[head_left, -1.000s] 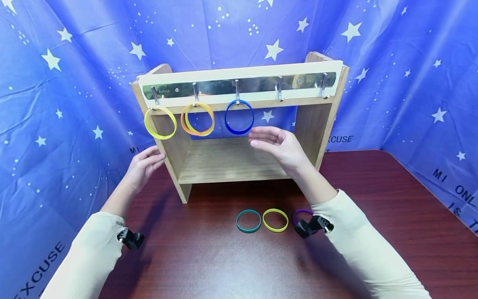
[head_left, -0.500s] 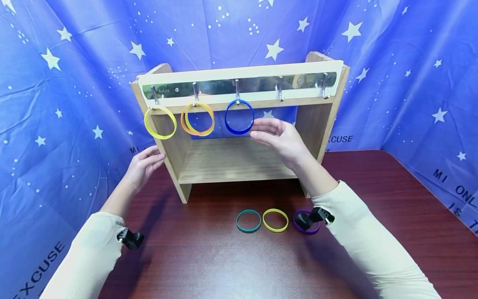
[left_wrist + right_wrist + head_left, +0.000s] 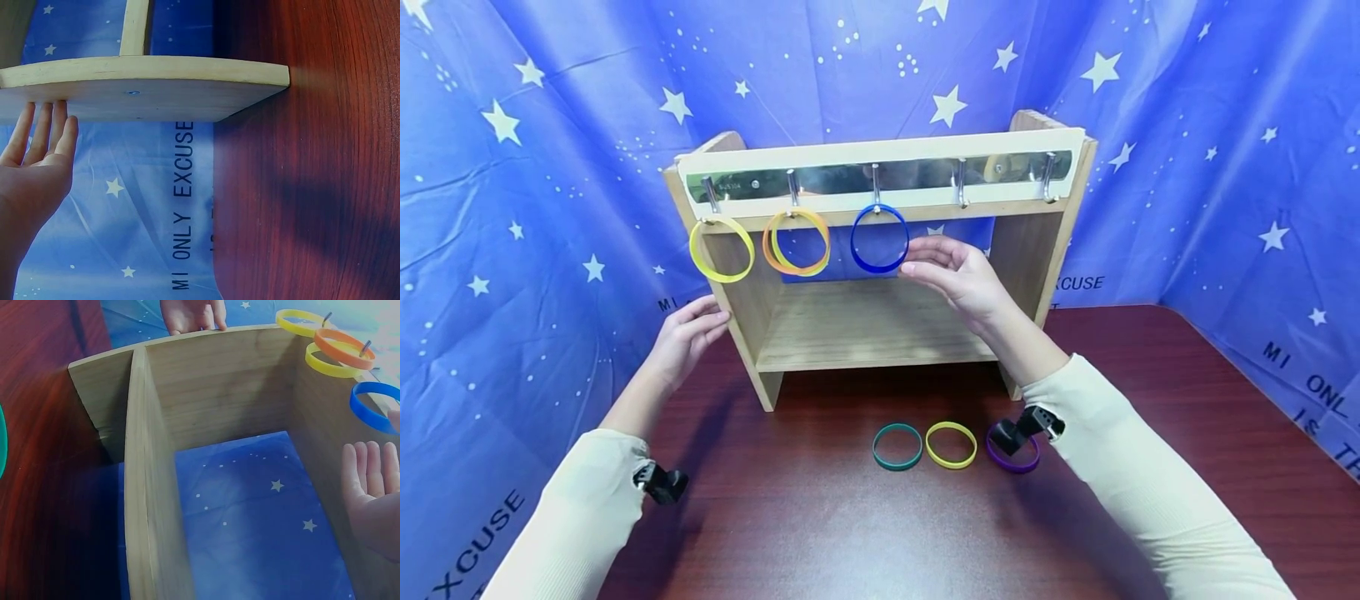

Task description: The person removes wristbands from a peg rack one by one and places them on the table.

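Observation:
In the head view a blue wristband [image 3: 880, 239] hangs from the middle hook [image 3: 876, 187] of a metal hook rail. My right hand [image 3: 958, 279] is at its right edge, fingertips close to the band. The right wrist view shows the thumb at the blue band and the straight fingers [image 3: 373, 465] apart from the thumb. My left hand [image 3: 688, 337] rests straight fingertips against the outer side of the wooden shelf [image 3: 880, 325]; the left wrist view shows these fingers [image 3: 45, 131] on the side panel.
A yellow wristband [image 3: 722, 277] hangs on the leftmost hook. Orange and yellow wristbands [image 3: 797, 271] share the second hook. On the dark red table [image 3: 820, 533] lie a green wristband [image 3: 897, 468], a yellow wristband [image 3: 951, 465] and a purple wristband [image 3: 1017, 469], partly covered by the wrist camera.
My right hand has moved slightly up, to the blue wristband's right edge. The left hand stays on the shelf's side. The head view has shifted slightly.

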Demonstrator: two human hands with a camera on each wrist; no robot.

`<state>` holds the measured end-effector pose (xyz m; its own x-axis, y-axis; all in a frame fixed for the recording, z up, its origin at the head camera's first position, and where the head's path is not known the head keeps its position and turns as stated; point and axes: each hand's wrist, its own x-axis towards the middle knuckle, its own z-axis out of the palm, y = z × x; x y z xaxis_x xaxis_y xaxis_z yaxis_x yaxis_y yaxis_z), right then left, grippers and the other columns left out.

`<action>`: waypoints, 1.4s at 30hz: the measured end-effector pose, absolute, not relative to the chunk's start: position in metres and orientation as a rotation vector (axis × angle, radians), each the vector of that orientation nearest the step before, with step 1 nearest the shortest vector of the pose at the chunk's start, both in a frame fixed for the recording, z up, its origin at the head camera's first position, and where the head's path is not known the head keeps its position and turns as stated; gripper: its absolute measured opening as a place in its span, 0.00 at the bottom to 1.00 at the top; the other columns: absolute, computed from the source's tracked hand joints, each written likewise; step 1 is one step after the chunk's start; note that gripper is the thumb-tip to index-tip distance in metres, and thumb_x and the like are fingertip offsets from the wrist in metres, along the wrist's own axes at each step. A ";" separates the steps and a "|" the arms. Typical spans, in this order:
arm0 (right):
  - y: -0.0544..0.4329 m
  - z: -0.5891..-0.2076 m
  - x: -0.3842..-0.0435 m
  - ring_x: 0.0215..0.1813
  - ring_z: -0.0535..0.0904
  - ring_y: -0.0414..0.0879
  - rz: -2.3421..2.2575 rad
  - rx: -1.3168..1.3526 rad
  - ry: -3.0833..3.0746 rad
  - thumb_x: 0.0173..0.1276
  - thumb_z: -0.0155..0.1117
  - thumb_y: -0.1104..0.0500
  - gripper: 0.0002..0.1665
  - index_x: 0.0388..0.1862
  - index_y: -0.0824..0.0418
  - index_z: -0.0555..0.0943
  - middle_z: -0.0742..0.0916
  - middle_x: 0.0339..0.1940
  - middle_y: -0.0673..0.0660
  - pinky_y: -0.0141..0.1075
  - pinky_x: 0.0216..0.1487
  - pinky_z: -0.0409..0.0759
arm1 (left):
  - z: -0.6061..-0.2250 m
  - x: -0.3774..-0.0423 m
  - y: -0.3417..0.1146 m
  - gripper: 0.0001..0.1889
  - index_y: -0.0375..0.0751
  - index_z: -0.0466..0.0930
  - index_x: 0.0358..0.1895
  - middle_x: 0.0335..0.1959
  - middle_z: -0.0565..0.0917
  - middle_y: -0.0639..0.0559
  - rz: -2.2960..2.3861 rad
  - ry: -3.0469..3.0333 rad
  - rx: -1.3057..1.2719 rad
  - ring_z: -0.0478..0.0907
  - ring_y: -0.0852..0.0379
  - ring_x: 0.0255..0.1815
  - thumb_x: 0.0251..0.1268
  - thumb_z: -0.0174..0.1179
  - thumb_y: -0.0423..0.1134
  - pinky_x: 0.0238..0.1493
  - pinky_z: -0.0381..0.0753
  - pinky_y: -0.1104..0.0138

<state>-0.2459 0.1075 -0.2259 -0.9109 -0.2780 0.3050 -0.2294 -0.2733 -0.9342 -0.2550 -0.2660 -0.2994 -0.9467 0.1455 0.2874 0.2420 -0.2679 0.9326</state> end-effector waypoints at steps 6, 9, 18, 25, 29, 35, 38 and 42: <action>0.105 -0.227 -0.249 0.39 0.85 0.40 -2.413 -0.711 1.825 0.63 0.56 0.74 0.11 0.40 0.61 0.77 0.86 0.37 0.50 0.31 0.50 0.84 | -0.300 -0.255 -0.267 0.20 0.49 0.81 0.40 0.36 0.80 0.58 -2.404 -1.864 -0.489 0.80 0.66 0.42 0.68 0.41 0.22 0.49 0.79 0.77; 0.104 -0.226 -0.251 0.40 0.85 0.41 -2.412 -0.730 1.832 0.63 0.57 0.73 0.11 0.36 0.59 0.79 0.87 0.37 0.51 0.34 0.51 0.84 | -0.300 -0.254 -0.267 0.20 0.49 0.81 0.40 0.36 0.80 0.58 -2.401 -1.869 -0.480 0.80 0.67 0.42 0.68 0.41 0.22 0.49 0.79 0.77; 0.102 -0.224 -0.249 0.37 0.86 0.41 -2.470 -0.767 1.787 0.62 0.58 0.75 0.14 0.31 0.57 0.81 0.88 0.33 0.50 0.34 0.47 0.85 | -0.299 -0.255 -0.265 0.20 0.49 0.81 0.40 0.36 0.81 0.58 -2.411 -1.864 -0.485 0.80 0.66 0.42 0.68 0.41 0.22 0.49 0.79 0.77; 0.100 -0.220 -0.245 0.37 0.86 0.41 -2.519 -0.787 1.708 0.63 0.56 0.76 0.16 0.30 0.57 0.82 0.89 0.31 0.50 0.34 0.46 0.86 | -0.298 -0.255 -0.265 0.21 0.49 0.82 0.40 0.36 0.81 0.58 -2.401 -1.869 -0.494 0.80 0.66 0.42 0.68 0.41 0.22 0.49 0.79 0.77; 0.098 -0.217 -0.242 0.37 0.86 0.41 -2.545 -0.775 1.632 0.64 0.53 0.77 0.17 0.30 0.58 0.82 0.89 0.30 0.51 0.34 0.46 0.86 | -0.299 -0.254 -0.266 0.20 0.48 0.81 0.40 0.36 0.81 0.58 -2.407 -1.867 -0.483 0.80 0.66 0.42 0.68 0.42 0.21 0.49 0.79 0.76; 0.097 -0.212 -0.234 0.38 0.86 0.41 -2.568 -0.774 1.561 0.64 0.51 0.77 0.18 0.30 0.58 0.82 0.88 0.30 0.51 0.34 0.46 0.86 | -0.300 -0.254 -0.266 0.19 0.49 0.81 0.41 0.38 0.82 0.59 -2.402 -1.882 -0.484 0.80 0.67 0.43 0.68 0.43 0.22 0.49 0.79 0.77; 0.097 -0.211 -0.229 0.39 0.85 0.41 -2.555 -0.771 1.573 0.64 0.52 0.77 0.17 0.30 0.58 0.82 0.88 0.31 0.51 0.34 0.47 0.85 | -0.301 -0.255 -0.266 0.19 0.49 0.81 0.41 0.37 0.81 0.59 -2.398 -1.880 -0.485 0.80 0.67 0.42 0.68 0.43 0.23 0.49 0.79 0.77; 0.097 -0.213 -0.222 0.41 0.85 0.41 -2.518 -0.763 1.601 0.64 0.52 0.76 0.17 0.32 0.57 0.81 0.87 0.32 0.50 0.34 0.48 0.85 | -0.300 -0.255 -0.265 0.19 0.49 0.81 0.39 0.36 0.80 0.59 -2.388 -1.876 -0.473 0.79 0.67 0.41 0.68 0.43 0.22 0.49 0.79 0.76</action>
<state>-0.2223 0.0972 -0.2134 -0.8754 -0.3077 0.3729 -0.2072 -0.4580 -0.8645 -0.2547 -0.2652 -0.2999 -0.9503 0.1347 0.2807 0.2408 -0.2535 0.9369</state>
